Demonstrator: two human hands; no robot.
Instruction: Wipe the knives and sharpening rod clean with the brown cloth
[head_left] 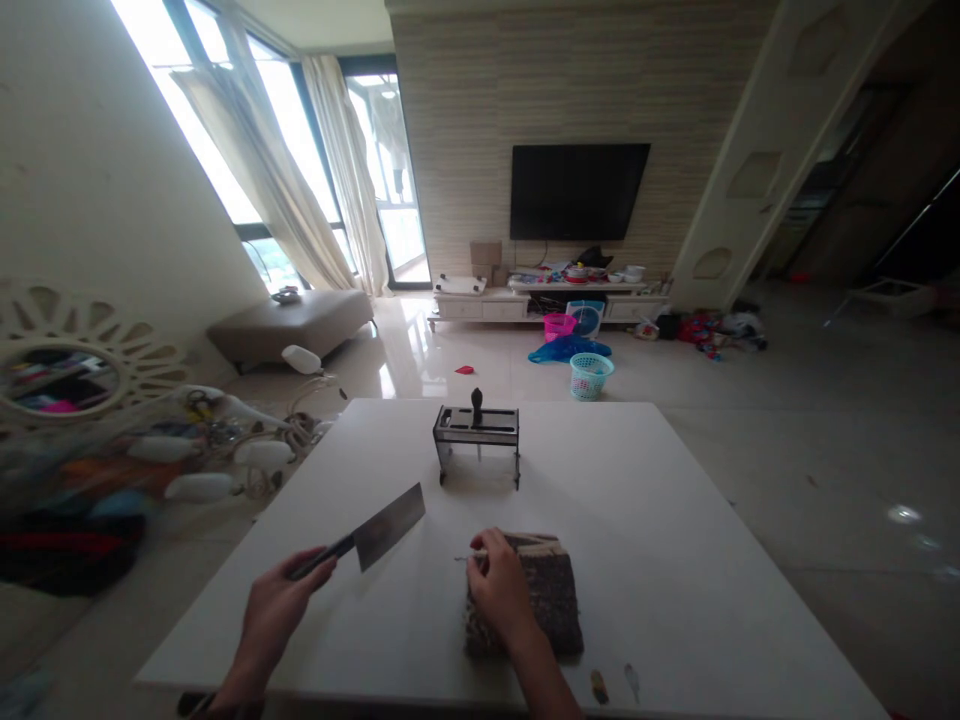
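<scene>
Across one white tabletop [630, 490], I count one cleaver [391, 526] gripped by the left hand [279, 595], one bark-covered block [553, 605] under the right hand [498, 582], whose hold I cannot tell.

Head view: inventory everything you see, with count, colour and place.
Table: one, white, foreground
Cleaver: one, grey blade, in left hand
Rough block: one, brown, under right hand
Stand: one, dark and silver, towards table's far edge
Small items: two, brownish and pale, table's near edge
Baskets: two, pink and turquoise, beyond table
Bag: one, blue, beside baskets
Television: one, black, background
Cabinet: one, white, below television
Bench: one, beige, left background
Curtains: two, cream, at windows
Mirror: one, pale frame, far left
Lamp shades: several, white, left
Clutter: uncounted, mixed, floor and cabinet
Left hand: one, gripping cleaver
Right hand: one, over block, grip unclear
</scene>
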